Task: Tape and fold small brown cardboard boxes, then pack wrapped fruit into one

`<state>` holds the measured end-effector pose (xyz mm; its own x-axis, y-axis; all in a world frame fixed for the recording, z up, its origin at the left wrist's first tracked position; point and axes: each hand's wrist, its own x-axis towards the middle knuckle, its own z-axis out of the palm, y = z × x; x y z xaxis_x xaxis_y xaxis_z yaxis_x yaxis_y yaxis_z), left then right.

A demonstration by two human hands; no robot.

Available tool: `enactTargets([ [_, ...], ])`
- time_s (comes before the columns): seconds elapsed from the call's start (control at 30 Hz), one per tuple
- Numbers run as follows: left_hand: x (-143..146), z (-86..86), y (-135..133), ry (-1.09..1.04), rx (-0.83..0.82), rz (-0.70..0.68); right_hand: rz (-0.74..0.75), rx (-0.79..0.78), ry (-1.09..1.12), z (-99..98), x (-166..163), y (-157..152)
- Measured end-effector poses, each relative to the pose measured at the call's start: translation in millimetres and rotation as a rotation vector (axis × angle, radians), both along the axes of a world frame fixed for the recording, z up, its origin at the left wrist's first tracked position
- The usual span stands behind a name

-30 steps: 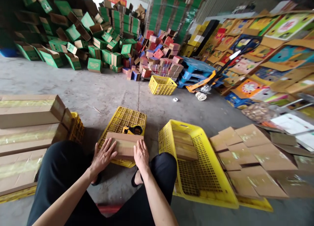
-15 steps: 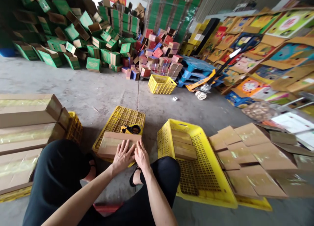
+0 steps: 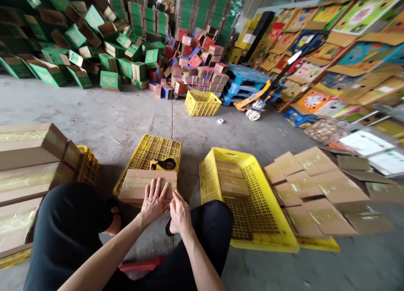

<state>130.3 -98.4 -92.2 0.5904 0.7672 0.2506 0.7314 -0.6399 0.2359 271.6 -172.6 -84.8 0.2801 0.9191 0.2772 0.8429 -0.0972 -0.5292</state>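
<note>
My left hand (image 3: 154, 203) lies flat with spread fingers on top of a taped cardboard box (image 3: 134, 185). At the box's near right corner is my right hand (image 3: 180, 212), its fingers bent and drawn together; whatever they pinch, if anything, is hidden. The box rests on an upturned yellow plastic crate (image 3: 148, 146). Just behind the box, a yellow and black tape dispenser (image 3: 163, 164) lies on the same crate.
Right of my knee stands a yellow crate (image 3: 268, 198) holding a few boxes. Flattened cartons (image 3: 315, 190) are stacked beyond it. Large taped boxes (image 3: 28, 169) stand at left. Farther off are a small yellow crate (image 3: 203, 104) and a pallet jack (image 3: 255, 101).
My right hand has gone from stretched fingers on the box's edge to bent fingers at its near right corner. The left hand stays flat on the box. The view has shifted slightly.
</note>
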Motion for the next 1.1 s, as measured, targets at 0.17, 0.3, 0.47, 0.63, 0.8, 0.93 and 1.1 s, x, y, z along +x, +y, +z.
enactTargets([
  [0.17,-1,2.5,1,0.031,-0.011,-0.009,-0.077,0.043,0.217,0.3,25,11],
  [0.3,-2,0.3,4,0.047,-0.017,-0.008,-0.032,0.075,0.215,-11.0,32,28],
  [0.47,3,-0.1,2,0.045,-0.049,0.002,0.015,0.102,0.156,-19.6,19,17],
  [0.63,0,3.9,11,0.008,-0.119,-0.008,0.134,0.148,-0.072,-19.7,11,29],
  [0.8,-28,9.6,32,-0.043,-0.223,-0.086,0.167,0.089,-0.304,-29.2,3,51],
  [0.93,-55,9.2,39,-0.043,-0.224,-0.048,0.122,0.07,-0.363,-32.4,1,49],
  [1.1,-103,0.8,39,-0.049,-0.107,0.123,0.098,0.033,-0.398,-25.6,-2,49],
])
